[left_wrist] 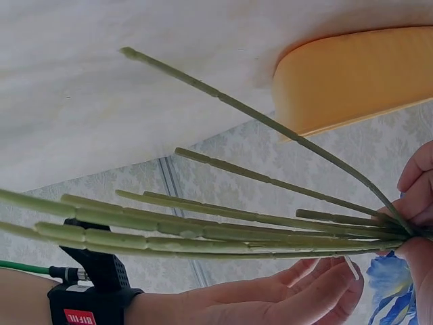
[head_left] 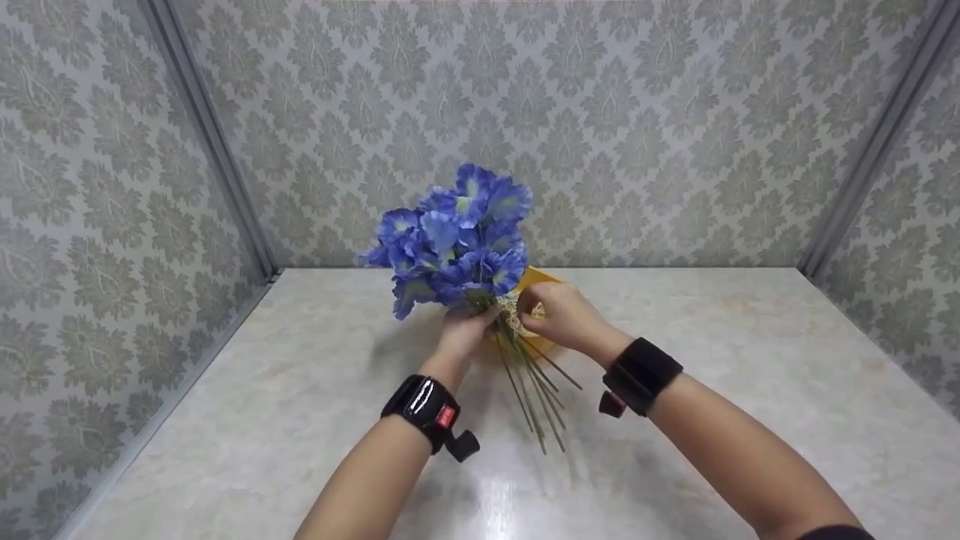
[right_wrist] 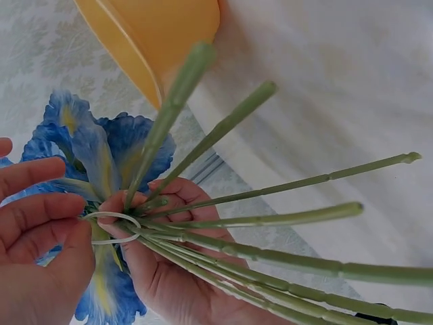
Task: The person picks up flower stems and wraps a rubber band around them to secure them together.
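A bunch of blue irises [head_left: 450, 240] with yellow-streaked petals is held by my left hand [head_left: 463, 330], which grips the stems just below the blooms. Their long green stems [head_left: 534, 382] fan out toward the front of the table. Beside the bunch, my right hand [head_left: 564, 311] pinches a thin white band [right_wrist: 108, 242] between thumb and fingers. In the right wrist view the band forms a loop at the gathered stems, near the left fingers; whether it goes fully round every stem I cannot tell. In the left wrist view a short piece of the band [left_wrist: 352, 268] shows.
Behind the hands stands a yellow container [head_left: 545, 277] with pale shredded filler [head_left: 516, 321] in it, partly hidden by the flowers and right hand. The pale table [head_left: 712, 360] is enclosed by patterned walls [head_left: 600, 150]. Both wrists wear black straps [head_left: 643, 375].
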`<state>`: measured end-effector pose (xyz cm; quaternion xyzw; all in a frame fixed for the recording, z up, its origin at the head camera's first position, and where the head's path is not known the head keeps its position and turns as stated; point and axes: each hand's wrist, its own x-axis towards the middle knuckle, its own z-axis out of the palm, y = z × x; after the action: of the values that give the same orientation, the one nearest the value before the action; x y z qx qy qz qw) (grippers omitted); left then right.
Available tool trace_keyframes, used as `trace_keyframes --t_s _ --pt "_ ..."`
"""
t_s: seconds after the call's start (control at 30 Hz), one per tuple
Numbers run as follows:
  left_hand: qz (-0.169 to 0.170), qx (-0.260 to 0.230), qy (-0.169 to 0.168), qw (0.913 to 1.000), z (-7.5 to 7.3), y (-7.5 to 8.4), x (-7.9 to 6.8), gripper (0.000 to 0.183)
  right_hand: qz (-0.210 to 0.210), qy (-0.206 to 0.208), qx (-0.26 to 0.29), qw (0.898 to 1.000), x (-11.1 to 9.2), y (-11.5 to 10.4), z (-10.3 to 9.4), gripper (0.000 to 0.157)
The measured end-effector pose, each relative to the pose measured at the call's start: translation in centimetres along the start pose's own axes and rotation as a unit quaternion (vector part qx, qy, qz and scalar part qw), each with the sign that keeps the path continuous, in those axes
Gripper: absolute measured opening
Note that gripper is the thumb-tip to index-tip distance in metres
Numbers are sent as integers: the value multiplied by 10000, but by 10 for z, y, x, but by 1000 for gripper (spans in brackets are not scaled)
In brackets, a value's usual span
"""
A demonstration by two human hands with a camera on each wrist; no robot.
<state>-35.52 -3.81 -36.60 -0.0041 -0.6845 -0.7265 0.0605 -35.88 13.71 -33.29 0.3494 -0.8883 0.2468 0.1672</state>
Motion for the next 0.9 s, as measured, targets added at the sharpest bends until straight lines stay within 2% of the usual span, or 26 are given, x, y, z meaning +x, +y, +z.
trace_keyframes --t_s 0.2,0.43,0.6,0.73,0.9 --pt "-177 35 -176 9997 2 -5 -2 7 452 -3 213 9988 -1 2 3 7" --pt "-193 44 -84 9998 2 5 0 17 706 391 -143 9966 4 3 1 12" --pt "-343 -204 -162 9991 3 10 0 21 891 623 -231 9938 1 7 -3 12" --pt "-390 -338 -325 9981 3 8 -1 21 1116 596 -211 9917 -5 13 -3 12" --pt "-421 -732 -644 9943 3 5 -4 17 1293 535 24 9902 -11 24 -3 12"
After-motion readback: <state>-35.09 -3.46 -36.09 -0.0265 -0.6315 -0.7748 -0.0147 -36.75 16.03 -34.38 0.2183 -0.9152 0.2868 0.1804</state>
